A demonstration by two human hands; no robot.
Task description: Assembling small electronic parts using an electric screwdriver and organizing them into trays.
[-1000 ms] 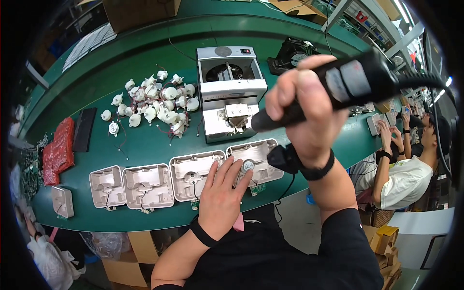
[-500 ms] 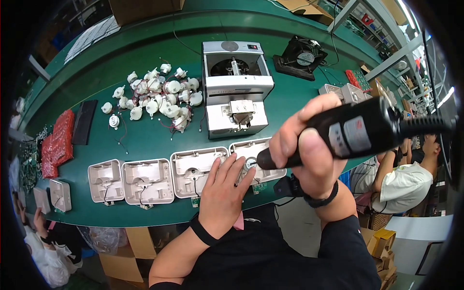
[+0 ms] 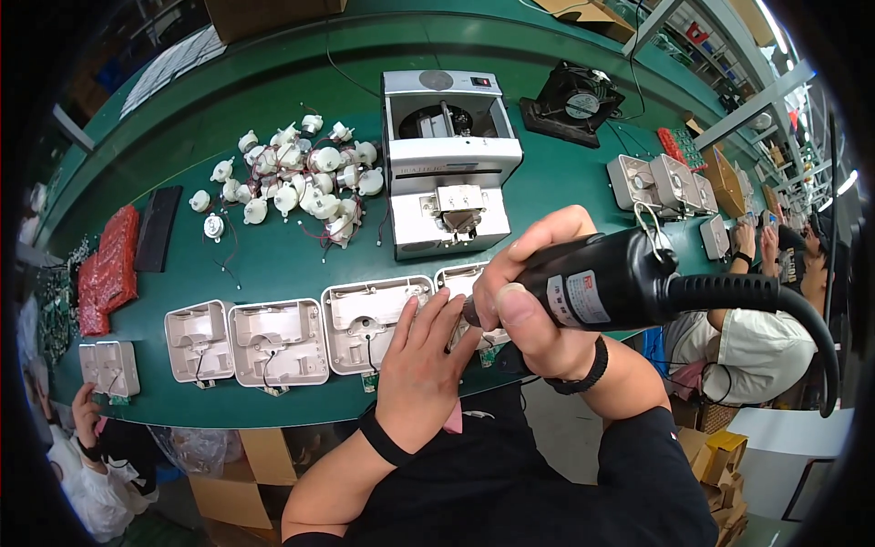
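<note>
Green worktop spreads beneath everything I can see from my distant post, with a silver-grey machine standing on it as my landmark. To the machine's left lies a heap of white motors trailing thin wires; farther left I make out a black slab and a red wrapped bundle. Off its right side sits a black fan, with more pale housings beyond.

On the near side of the machine, I have the right hand clenched around a black corded screwdriver, its nose angled down at the rightmost front housing. I cannot tell whether the tip touches anything. The left hand lies palm down beside that nose, fingers spread across this housing and its left neighbour, closed around nothing that I can see. Far left of the machine, a co-worker's hand reaches small housings.
</note>
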